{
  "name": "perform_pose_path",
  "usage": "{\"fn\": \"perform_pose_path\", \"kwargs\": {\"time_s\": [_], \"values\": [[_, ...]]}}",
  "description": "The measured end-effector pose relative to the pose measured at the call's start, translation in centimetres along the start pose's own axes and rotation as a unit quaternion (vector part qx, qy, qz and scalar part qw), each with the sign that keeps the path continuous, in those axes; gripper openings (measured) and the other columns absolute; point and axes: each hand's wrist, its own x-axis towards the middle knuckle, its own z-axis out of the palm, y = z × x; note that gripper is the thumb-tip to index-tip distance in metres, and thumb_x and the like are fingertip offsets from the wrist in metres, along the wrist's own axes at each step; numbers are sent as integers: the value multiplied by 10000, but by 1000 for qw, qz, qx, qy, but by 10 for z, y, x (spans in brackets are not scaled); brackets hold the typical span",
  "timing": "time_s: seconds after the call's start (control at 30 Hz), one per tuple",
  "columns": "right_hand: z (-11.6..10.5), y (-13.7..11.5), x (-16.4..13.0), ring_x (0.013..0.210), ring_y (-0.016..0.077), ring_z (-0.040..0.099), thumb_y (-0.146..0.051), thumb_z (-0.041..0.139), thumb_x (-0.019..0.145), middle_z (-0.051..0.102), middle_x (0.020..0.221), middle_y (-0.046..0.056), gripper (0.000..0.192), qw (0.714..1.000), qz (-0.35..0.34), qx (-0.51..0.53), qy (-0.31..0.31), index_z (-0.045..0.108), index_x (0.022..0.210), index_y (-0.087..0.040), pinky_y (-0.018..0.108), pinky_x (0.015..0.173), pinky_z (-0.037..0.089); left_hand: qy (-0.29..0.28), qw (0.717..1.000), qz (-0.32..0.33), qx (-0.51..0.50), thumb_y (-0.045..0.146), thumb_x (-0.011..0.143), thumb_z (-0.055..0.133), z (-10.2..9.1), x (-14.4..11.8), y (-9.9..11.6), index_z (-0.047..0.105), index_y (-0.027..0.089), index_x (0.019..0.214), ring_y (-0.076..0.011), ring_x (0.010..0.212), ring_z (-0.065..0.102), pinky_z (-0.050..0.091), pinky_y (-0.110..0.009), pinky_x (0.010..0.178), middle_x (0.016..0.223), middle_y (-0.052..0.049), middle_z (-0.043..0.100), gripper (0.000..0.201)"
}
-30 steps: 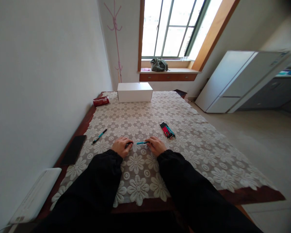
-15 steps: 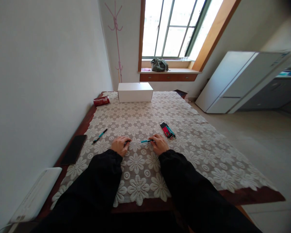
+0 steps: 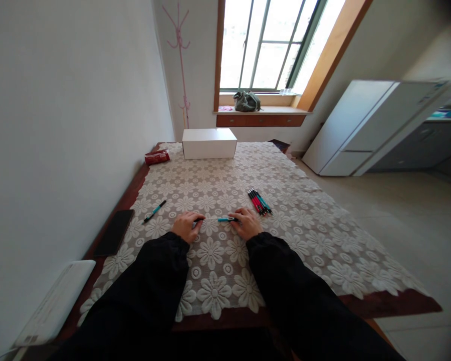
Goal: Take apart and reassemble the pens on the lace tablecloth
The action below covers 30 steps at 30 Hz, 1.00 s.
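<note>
Over the near middle of the tablecloth, my left hand (image 3: 186,226) pinches the short black part of a pen (image 3: 198,219). A thin white refill (image 3: 211,219) runs from it toward the right. My right hand (image 3: 246,223) is closed on the teal pen barrel (image 3: 223,219), whose open end faces the refill. Whether the refill's tip is inside the barrel is too small to tell. Beyond my right hand lies a bunch of red, teal and black pens (image 3: 259,201). A single teal and black pen (image 3: 155,211) rests left of my left hand.
A white box (image 3: 209,144) stands at the far end of the table, with a red packet (image 3: 157,157) to its left. Along the left edge lie a black phone (image 3: 115,232) and a white flat device (image 3: 56,303). Flowered lace cloth (image 3: 215,291) covers the table.
My left hand and the black part have shifted very slightly to the right. The fingers of my right hand sit a little farther left along the barrel.
</note>
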Motion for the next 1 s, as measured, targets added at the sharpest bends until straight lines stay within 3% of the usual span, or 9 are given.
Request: {"fn": "perform_pose_path", "kwargs": {"time_s": [0.27, 0.43, 0.63, 1.0], "values": [[-4, -16, 0, 1026, 225, 545, -350, 697, 855, 636, 1076, 58, 224, 993, -104, 64, 2, 724, 1070, -289, 375, 952, 438, -84, 992, 85, -33, 316, 911, 554, -1, -2, 5, 713, 274, 1067, -206, 1003, 614, 464, -362, 930, 1039, -32, 722, 227], [-3, -20, -1, 915, 189, 555, -331, 645, 899, 632, 925, 40, 114, 990, -116, 67, -38, 734, 925, -265, 320, 858, 459, -110, 987, 102, -48, 331, 915, 550, -1, -1, 6, 714, 273, 1075, -208, 997, 616, 464, -364, 943, 1049, -35, 721, 237], [-1, -16, 0, 884, 176, 553, -277, 582, 927, 616, 881, 36, 146, 992, -100, 60, -58, 715, 884, -235, 292, 815, 459, -99, 991, 72, -48, 284, 880, 594, -1, -1, 7, 697, 249, 1051, -209, 997, 621, 474, -351, 922, 1036, -28, 727, 202], [2, -9, 1, 901, 171, 568, -238, 582, 914, 607, 900, 29, 138, 994, -70, 72, -38, 706, 854, -228, 275, 804, 461, -71, 996, 29, -34, 253, 852, 606, -2, -1, 6, 702, 245, 1005, -220, 1022, 619, 464, -380, 949, 1015, -35, 725, 181]]}}
